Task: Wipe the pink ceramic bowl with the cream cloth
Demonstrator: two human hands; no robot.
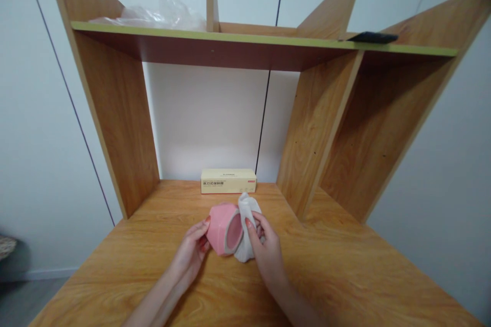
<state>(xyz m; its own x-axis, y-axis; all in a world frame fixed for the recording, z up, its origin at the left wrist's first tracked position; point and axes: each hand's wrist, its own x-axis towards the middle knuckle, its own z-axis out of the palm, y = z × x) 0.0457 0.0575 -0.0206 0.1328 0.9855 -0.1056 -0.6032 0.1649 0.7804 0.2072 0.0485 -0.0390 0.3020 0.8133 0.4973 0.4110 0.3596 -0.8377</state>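
The pot (217,230) is tipped, mouth toward the cloth (244,242), on or just above the desk (326,271), hard to tell which; the left hand (195,246) grips its closed end, the right hand (267,245) pinches the cloth at its rim. The pot could slip if that one-sided left grip slackened under a push; the box (228,182) stands behind

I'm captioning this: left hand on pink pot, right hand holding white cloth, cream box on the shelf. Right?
Not on the shelf: the head view shows the cream box on the tabletop. Left hand on pink pot, right hand holding white cloth: correct.
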